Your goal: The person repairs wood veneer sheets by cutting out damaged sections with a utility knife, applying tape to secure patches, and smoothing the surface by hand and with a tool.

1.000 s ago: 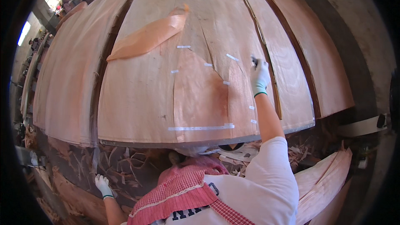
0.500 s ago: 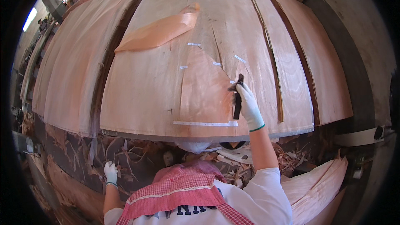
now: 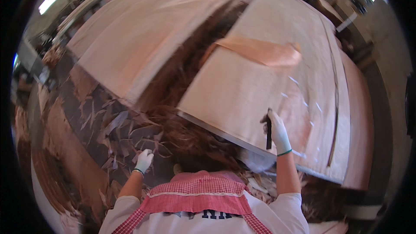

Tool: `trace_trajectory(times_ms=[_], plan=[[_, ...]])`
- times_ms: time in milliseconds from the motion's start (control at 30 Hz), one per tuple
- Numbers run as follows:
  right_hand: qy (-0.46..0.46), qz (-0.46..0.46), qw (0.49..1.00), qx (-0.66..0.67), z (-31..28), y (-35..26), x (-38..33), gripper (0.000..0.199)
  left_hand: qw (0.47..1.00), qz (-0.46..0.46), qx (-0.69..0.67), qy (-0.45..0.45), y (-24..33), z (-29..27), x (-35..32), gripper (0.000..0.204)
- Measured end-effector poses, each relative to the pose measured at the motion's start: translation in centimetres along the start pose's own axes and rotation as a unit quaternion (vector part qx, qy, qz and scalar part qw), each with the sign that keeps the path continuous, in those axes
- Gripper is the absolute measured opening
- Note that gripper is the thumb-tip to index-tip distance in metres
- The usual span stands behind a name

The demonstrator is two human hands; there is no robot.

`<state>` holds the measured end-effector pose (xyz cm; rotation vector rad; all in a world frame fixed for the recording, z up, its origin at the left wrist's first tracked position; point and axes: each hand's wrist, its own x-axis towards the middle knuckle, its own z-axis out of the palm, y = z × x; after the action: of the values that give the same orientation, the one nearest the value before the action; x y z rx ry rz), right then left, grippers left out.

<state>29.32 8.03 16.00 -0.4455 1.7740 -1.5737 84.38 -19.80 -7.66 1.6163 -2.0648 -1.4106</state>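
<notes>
Right hand [image 3: 279, 135]: gloved in white, grasping a narrow black tool [image 3: 269, 135] upright in the view, over the near part of the right stack.
Left hand [image 3: 144, 160]: gloved too, curled above the littered floor, near left; cannot tell whether clenched on anything.
Right stack [image 3: 229, 99]: pale, layered wood sheets, directly under the black tool.
White tape strips [image 3: 299, 154]: blurred, scattered right of the right hand and farther up the sheets.
Orange veneer piece [image 3: 260, 53]: lying loose across the far part, reaching the left edge.
Dark strip [image 3: 335, 104]: running near to far along the right side.
Left stack [image 3: 143, 39]: apart from the right one, across a gap choked with brown scraps [image 3: 186, 82].
Whitish bundle [image 3: 256, 160]: tucked below the near edge.
Curved wood sheets [image 3: 73, 147]: at far left of the littered floor [image 3: 163, 164].
</notes>
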Motion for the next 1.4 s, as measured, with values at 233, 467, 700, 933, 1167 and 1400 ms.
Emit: trace_trajectory(times_ms=[233, 467, 700, 933, 1167, 1400], plan=[[-0.1, -0.091, 0.669, -0.731, 12.2, 7.0, 8.1, 0.032, 0.939, -0.254, -0.209, 0.102, -18.7, -14.8, -4.3, 0.017], [-0.019, 0.077, 0.678, -0.73, 13.6, 7.6, 8.6, 0.04, 0.876, -0.264, -0.396, 0.075, -18.4, -17.2, 2.4, 0.008], [0.034, 0.147, 0.688, -0.71, 14.7, 8.0, 9.2, 0.04, 0.953, -0.124, -0.276, -0.026, 2.0, -18.4, 28.3, 0.014], [0.057, 0.189, 0.744, -0.639, 14.7, 7.8, 8.8, 0.04, 0.975, 0.1, -0.108, -0.168, 29.5, -13.4, 45.3, 0.03], [0.303, 0.183, 0.914, -0.197, 22.0, 3.3, 9.1, 0.014, 0.88, 0.389, 0.012, -0.271, 48.7, 0.7, 54.4, 0.039], [0.405, 0.2, 0.889, -0.076, 33.3, -0.5, 15.3, 0.014, 0.842, 0.449, 0.168, -0.247, 60.2, 18.1, 65.5, 0.096]])
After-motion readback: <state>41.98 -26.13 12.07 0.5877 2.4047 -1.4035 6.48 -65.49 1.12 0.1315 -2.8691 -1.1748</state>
